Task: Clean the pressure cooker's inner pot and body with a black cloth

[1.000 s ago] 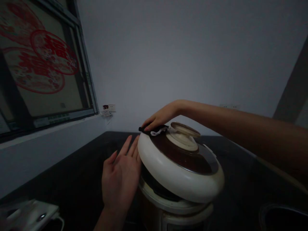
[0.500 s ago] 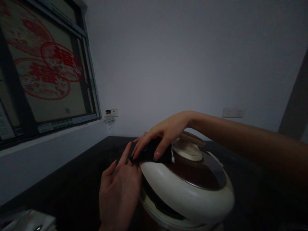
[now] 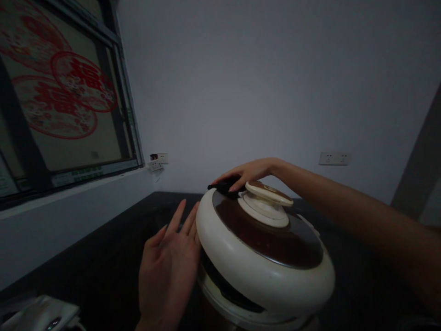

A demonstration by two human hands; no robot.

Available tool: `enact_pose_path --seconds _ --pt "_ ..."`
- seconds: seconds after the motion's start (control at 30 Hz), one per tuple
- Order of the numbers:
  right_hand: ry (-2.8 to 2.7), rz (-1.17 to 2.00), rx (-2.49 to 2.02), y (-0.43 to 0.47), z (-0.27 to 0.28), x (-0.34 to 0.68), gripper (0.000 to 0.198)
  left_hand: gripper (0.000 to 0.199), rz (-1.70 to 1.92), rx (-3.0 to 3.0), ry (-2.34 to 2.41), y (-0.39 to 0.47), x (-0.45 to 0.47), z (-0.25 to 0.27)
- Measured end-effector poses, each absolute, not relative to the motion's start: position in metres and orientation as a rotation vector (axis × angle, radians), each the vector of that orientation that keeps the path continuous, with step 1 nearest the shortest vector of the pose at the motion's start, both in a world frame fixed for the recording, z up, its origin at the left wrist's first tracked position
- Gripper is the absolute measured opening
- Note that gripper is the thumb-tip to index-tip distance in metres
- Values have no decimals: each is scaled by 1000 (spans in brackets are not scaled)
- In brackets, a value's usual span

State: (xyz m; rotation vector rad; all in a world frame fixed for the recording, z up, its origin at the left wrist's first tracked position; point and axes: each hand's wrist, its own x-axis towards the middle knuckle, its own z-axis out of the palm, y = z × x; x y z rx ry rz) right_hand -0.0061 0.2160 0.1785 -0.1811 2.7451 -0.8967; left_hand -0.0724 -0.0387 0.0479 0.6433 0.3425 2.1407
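A cream-and-brown electric cooker point(image 3: 265, 271) stands in front of me. Its domed lid has a brown panel point(image 3: 248, 220) and a cream knob point(image 3: 270, 200); a dark gap shows between lid and body at the near left. My right hand point(image 3: 246, 174) presses a black cloth point(image 3: 225, 186) against the far left of the lid, behind the knob, its fingers bent over the cloth. On the left side of the lid's rim lie the fingertips of my left hand point(image 3: 172, 262), palm up and fingers spread, holding nothing.
A dark tabletop point(image 3: 103, 257) carries the cooker. At the lower left corner sits a whitish object point(image 3: 44, 312), partly cut off. Wall sockets point(image 3: 334, 158) are on the back wall, with a loose socket point(image 3: 155, 164) near the window point(image 3: 65, 101) at left.
My right hand has slid the black cloth away from the near left rim toward the far side of the lid, uncovering the knob. My left hand stays against the rim.
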Motion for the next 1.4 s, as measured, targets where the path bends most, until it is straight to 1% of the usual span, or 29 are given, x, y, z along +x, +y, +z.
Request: enact_pose_path --seconds 0.17,0.3,0.43,0.63,0.7,0.83,1.0,1.13,1.27,1.4 --pt "2817 -933 138 241 166 2 56 68 2114 663 359 -39 -74 48" --pt "2809 -898 292 259 160 8 47 65 2090 660 314 -39 -75 45" --pt "2757 -899 332 258 161 5 42 62 2060 683 240 -36 -78 41" --pt "2732 -1000 157 224 173 -13 52 59 2024 747 197 -37 -80 39" --pt "2680 -1065 205 226 173 -14 53 59 2021 769 187 -38 -80 38" --pt "2610 -1119 442 254 164 -4 42 61 1992 798 170 -39 -83 37" --pt "2568 -1196 515 274 154 2 29 63 1971 793 196 -38 -90 35" --pt "2497 -1292 534 278 152 1 19 59 1999 788 233 -36 -88 33" --pt "2458 -1405 524 288 144 10 16 57 2058 761 379 -36 -83 36" --pt "2559 -1553 540 295 125 30 15 59 2139 668 597 -35 -80 41"
